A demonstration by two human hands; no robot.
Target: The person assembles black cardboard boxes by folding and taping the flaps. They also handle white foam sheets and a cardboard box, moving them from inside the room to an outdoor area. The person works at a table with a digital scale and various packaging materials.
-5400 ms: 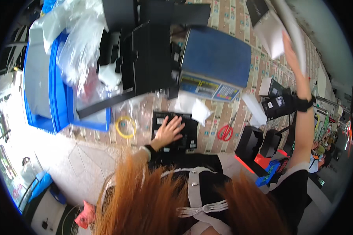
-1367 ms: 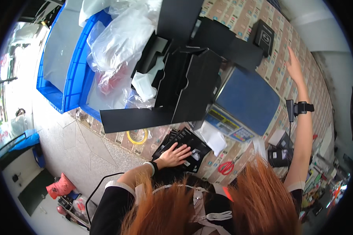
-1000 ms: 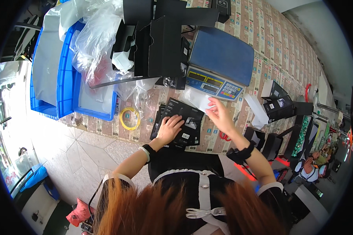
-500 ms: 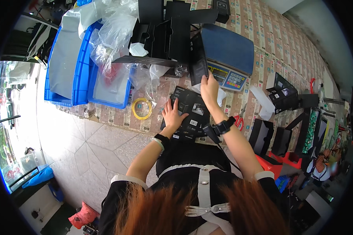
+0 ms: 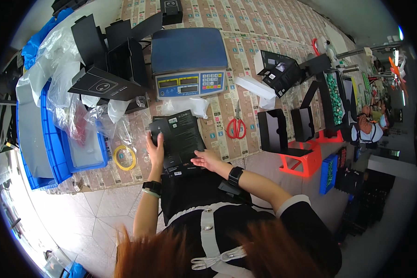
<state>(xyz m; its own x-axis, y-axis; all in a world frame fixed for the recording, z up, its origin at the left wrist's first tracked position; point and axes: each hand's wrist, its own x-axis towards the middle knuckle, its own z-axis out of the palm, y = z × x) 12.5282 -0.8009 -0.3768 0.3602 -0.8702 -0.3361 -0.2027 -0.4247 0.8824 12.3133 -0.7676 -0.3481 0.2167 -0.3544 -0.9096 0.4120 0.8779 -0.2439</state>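
A stack of flat black cartons [image 5: 178, 139] lies at the near edge of the table, just in front of me. My left hand [image 5: 155, 149] presses flat on the stack's left side, fingers spread. My right hand [image 5: 206, 160] rests open-palmed at the stack's near right corner, touching its edge; a black watch sits on that wrist. Neither hand grips anything. Behind the stack stands a blue-topped weighing scale [image 5: 190, 60] with a keypad front.
Red-handled scissors [image 5: 236, 126] lie right of the stack, a yellow tape roll [image 5: 124, 157] left of it. Blue bins [image 5: 55, 139] with clear plastic bags sit far left. Folded black boxes [image 5: 106, 60] stand behind; more black boxes [image 5: 282, 129] and a red stool [image 5: 301, 160] are right.
My right hand came down from high at the far right to the stack's near right corner. My left hand stayed on the stack. The view shifted, bringing the scale to the centre.
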